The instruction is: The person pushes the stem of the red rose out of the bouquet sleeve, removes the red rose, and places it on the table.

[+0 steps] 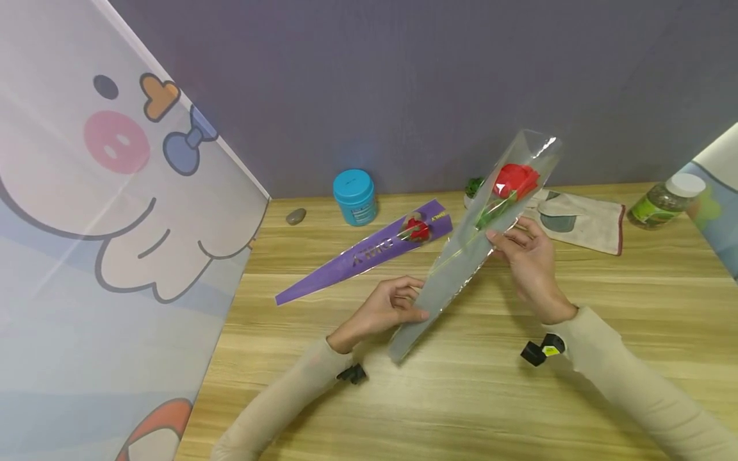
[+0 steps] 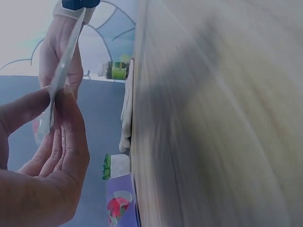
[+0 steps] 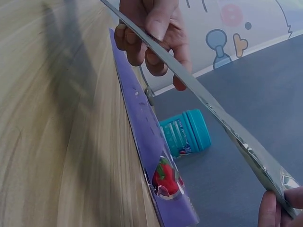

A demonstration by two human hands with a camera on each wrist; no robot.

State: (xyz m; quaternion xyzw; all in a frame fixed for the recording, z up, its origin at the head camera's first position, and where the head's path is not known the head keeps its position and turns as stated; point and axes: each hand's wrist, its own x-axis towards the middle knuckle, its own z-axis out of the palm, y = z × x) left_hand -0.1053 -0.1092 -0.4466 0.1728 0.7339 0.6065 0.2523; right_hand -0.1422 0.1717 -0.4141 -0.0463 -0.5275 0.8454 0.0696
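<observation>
A clear plastic sleeve [image 1: 446,275] with a red rose [image 1: 515,180] inside is held tilted above the wooden table [image 1: 461,397]. My left hand [image 1: 416,308] pinches its narrow lower part between thumb and fingers. Higher up, my right hand [image 1: 503,241] grips the sleeve just below the bloom. In the left wrist view the sleeve [image 2: 59,80] shows edge-on between my left hand's fingers [image 2: 71,142]. The right wrist view shows the sleeve's edge [image 3: 213,113] running from my left hand [image 3: 151,33] to my right fingertips [image 3: 277,210].
A purple sleeve [image 1: 369,253] holding another red rose [image 1: 416,229] lies flat behind the hands. Against the back wall are a blue jar [image 1: 354,196], a grey stone [image 1: 296,216], a cloth [image 1: 579,221] and a green-labelled bottle [image 1: 665,202]. A cartoon panel [image 1: 104,224] borders the left.
</observation>
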